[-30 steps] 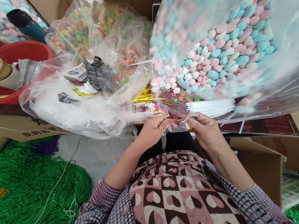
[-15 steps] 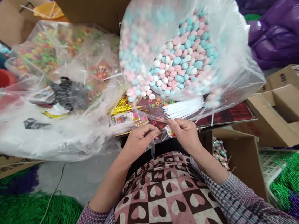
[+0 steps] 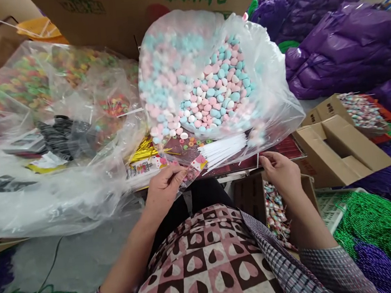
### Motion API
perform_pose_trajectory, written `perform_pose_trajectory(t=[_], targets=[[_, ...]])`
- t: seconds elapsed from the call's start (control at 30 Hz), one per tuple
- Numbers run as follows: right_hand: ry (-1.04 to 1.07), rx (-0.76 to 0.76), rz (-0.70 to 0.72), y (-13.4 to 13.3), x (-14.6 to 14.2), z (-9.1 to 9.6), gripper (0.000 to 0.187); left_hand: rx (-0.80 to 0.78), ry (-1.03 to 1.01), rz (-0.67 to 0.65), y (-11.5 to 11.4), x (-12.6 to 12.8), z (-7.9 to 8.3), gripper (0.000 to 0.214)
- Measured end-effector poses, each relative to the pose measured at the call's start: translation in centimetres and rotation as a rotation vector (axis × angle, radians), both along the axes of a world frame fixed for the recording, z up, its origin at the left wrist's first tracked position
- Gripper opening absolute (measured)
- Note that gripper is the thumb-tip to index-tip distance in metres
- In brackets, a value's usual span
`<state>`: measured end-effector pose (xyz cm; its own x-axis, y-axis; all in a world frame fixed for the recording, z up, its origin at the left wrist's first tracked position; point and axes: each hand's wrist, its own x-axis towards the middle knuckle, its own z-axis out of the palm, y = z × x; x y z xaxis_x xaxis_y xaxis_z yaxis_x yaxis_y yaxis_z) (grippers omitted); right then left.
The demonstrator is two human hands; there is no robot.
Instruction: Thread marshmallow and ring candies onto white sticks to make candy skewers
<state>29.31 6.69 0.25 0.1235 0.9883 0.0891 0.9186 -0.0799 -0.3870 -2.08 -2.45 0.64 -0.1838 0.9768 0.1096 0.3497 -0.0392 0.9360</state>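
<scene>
My left hand [image 3: 165,186] is at the front edge of the table, thumb and finger pinched on a small clear plastic bag [image 3: 193,167] with a red, white and yellow print. What the bag contains is hard to make out. Off to the right, my right hand [image 3: 281,173] has thumb and forefinger closed at a thin white stick [image 3: 258,160] that juts over the table edge. Between the hands lies a fanned bundle of white sticks [image 3: 223,149]. Several small coloured rings [image 3: 192,142] are scattered behind it, and gold twist ties [image 3: 147,149] lie left of them.
A large clear bag of pink, blue and white candies [image 3: 214,89] fills the table's back. Left are a bag of colourful ring candies [image 3: 33,79] and crumpled clear plastic [image 3: 64,191]. Below my right arm sits a box of wrapped candies [image 3: 248,196]; an open carton [image 3: 351,150] stands farther right.
My right hand has let go of the small bag and moved right to the white stick at the edge. My left hand still holds the bag. The view has shifted to the right.
</scene>
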Motion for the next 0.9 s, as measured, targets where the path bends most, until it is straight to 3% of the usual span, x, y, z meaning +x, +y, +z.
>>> perform_pose_trajectory(t=[0.1, 0.2, 0.4, 0.67, 0.9], targets=[[-0.270, -0.125, 0.027, 2.2, 0.0, 0.3, 0.040, -0.016, -0.009, 0.028, -0.2, 0.0, -0.3, 0.023], [-0.374, -0.225, -0.002, 3.8, 0.2, 0.5, 0.036, -0.022, -0.017, 0.057, -0.5, -0.5, -0.3, 0.024], [-0.082, -0.073, -0.120, 4.9, 3.9, -0.2, 0.019, 0.011, -0.023, 0.078, -0.5, -1.4, -0.6, 0.023], [0.206, 0.174, -0.171, 2.3, 6.3, -0.7, 0.040, -0.070, -0.238, 0.189, -0.1, -1.8, -1.9, 0.029], [0.369, 0.357, -0.171, -0.9, 6.2, 0.2, 0.046, -0.103, -0.288, 0.155, 0.1, -2.1, -2.4, 0.029]])
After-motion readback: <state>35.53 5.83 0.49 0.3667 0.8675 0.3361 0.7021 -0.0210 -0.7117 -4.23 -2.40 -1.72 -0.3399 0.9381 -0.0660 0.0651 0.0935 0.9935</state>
